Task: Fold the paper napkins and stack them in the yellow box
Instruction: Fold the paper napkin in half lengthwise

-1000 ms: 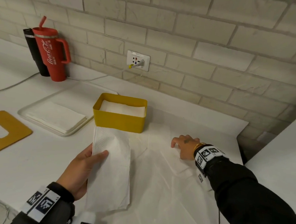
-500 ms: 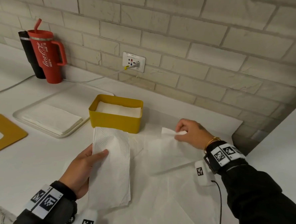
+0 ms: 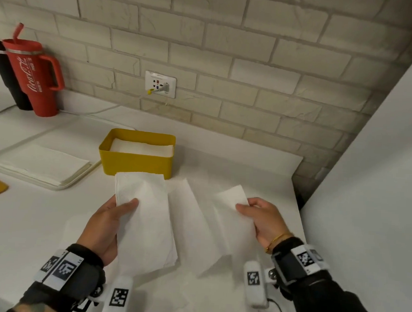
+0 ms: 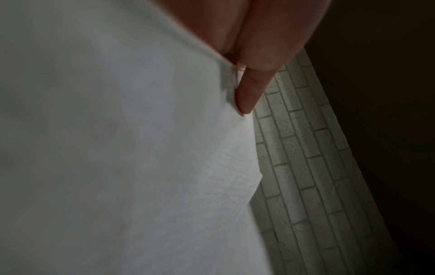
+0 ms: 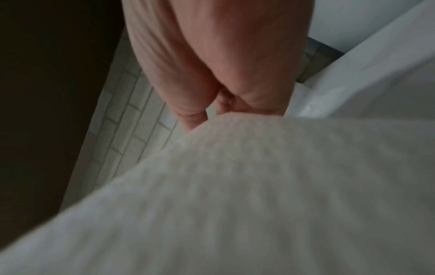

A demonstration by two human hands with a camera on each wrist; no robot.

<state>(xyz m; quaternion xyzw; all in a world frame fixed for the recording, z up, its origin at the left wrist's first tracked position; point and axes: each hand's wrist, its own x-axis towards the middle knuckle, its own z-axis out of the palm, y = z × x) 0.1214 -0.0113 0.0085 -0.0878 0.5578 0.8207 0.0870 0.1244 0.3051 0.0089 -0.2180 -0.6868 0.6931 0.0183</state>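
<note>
We've got a folded napkin pinched in our left hand, thumb on top, palm up, just before the yellow box. Our right hand grips a second napkin by its edge, lifted off the table.

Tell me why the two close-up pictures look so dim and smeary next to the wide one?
Head view: evenly lit and mostly sharp, brick lines bowed by the wide lens. Left wrist view: the folded napkin sits right against the lens, soft and grey, and the far right side falls into darkness. Right wrist view: the other napkin is smeared by blur, the left side is black, and the right hand shows soft.
</note>
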